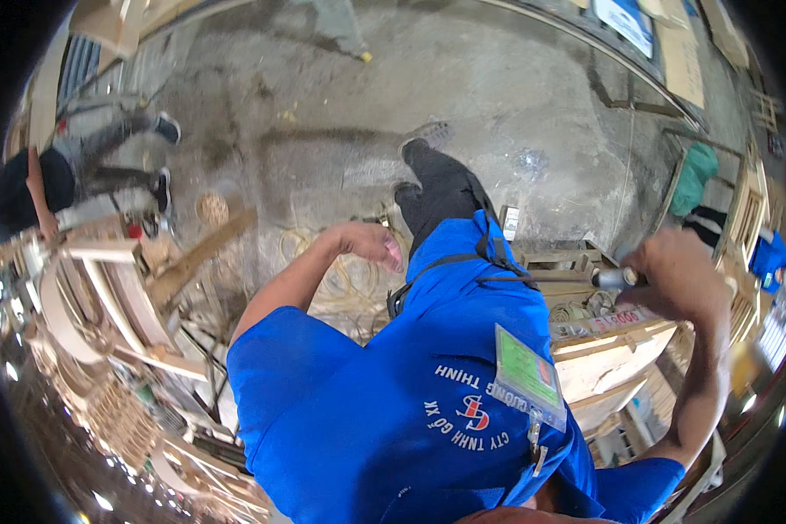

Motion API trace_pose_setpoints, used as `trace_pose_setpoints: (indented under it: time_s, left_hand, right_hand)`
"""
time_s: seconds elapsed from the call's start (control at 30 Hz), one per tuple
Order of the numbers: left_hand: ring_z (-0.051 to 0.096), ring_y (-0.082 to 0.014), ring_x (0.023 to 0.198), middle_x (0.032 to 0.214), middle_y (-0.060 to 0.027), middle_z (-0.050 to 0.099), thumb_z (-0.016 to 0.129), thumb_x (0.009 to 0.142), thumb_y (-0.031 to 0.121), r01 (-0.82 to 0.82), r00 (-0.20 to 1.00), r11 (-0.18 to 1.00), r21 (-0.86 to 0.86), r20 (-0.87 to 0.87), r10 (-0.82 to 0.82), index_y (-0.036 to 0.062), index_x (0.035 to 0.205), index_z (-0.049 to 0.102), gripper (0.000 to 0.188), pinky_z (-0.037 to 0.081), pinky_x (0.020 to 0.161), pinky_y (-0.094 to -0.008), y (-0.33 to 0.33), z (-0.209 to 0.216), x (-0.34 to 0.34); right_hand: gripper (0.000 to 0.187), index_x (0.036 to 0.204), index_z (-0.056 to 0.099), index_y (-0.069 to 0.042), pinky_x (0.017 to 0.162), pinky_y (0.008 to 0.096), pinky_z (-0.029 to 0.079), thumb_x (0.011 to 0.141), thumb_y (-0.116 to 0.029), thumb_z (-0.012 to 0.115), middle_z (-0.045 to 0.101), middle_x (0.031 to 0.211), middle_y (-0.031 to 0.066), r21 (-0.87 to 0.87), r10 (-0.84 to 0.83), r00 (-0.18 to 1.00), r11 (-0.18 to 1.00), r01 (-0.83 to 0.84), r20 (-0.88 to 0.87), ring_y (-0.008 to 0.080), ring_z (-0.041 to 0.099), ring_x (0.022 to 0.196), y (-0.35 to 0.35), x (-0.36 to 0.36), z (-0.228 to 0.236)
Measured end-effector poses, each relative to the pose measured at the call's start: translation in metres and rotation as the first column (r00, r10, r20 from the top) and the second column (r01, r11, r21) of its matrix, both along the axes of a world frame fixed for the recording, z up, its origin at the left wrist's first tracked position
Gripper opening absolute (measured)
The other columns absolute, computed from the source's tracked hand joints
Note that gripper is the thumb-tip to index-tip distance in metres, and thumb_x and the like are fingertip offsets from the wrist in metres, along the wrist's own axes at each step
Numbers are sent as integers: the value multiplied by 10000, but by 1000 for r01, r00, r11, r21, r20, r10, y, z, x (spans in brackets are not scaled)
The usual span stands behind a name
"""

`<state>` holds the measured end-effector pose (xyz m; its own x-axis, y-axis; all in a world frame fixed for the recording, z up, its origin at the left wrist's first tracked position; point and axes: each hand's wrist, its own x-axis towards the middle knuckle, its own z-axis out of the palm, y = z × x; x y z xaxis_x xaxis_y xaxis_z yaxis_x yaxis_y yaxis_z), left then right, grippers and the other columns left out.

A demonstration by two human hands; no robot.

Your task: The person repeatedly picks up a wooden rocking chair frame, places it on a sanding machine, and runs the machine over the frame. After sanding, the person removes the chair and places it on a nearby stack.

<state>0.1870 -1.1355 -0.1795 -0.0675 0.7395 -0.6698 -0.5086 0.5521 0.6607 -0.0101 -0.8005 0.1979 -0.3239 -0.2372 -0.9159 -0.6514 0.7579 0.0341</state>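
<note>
My left hand (pixel 371 244) hangs beside my left hip, its fingers loosely bent and nothing seen in it. Out to the right, my raised right hand (pixel 683 275) is closed around a dark cylindrical tool with a shiny metal end (pixel 614 278); its far part is hard to make out. Under that hand stands a pale wooden box or cabinet (pixel 616 362), with coiled material (pixel 570 312) and small items on top. I wear a blue shirt (pixel 349 410) with a badge (pixel 530 375) and a dark strap around the waist.
Stained concrete floor (pixel 323 96) lies ahead. At the left, a person (pixel 39 192) in dark clothes stands by wooden chair frames (pixel 113 297). A plank (pixel 203 255) juts out there, with a pale coiled hose (pixel 341 293) nearby. Right: a metal-framed rack with green cloth (pixel 695 179).
</note>
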Motion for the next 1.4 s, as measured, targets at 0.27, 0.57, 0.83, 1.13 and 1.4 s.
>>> trace_pose_setpoints:
  time_s: [0.27,0.57,0.83,1.13,1.4]
  left_hand:
    - [716,-191,974,1005,-76,786,773,856,304,-246,969,969,-18,-28,245,78,1052,799,301,546,877,-354,6,-5,46]
    - [631,-316,1223,1284,-170,697,836,788,492,56,997,998,-11,-52,-57,65,1332,664,713,492,1007,-407,38,30,71]
    - [685,-179,832,901,-62,761,847,838,335,-216,970,975,-62,97,221,40,984,736,348,532,753,-341,29,31,95]
    - [672,-121,759,838,-19,768,822,864,275,-286,948,957,-50,127,291,76,871,724,221,507,661,-305,30,40,89]
    - [674,-115,768,828,-14,762,813,873,216,-283,954,959,-12,95,283,75,846,714,175,507,691,-310,32,37,80]
  right_hand:
    - [194,814,785,-136,752,462,546,757,-318,821,703,739,132,-199,439,898,883,-425,32,362,713,858,-160,-19,-40]
    - [165,846,797,-74,736,414,594,812,-233,768,761,853,141,-65,566,823,824,-562,56,314,757,858,-192,16,-76]
    - [197,992,814,-93,812,397,602,890,-186,675,785,1000,127,-96,626,764,780,-619,156,287,761,976,-195,33,-90]
    - [207,995,814,-91,816,409,594,900,-207,672,786,1008,130,-122,655,737,756,-643,170,280,761,979,-202,38,-81]
    - [214,987,813,-86,812,415,591,904,-219,668,786,1007,126,-127,654,742,757,-642,146,285,760,977,-198,35,-92]
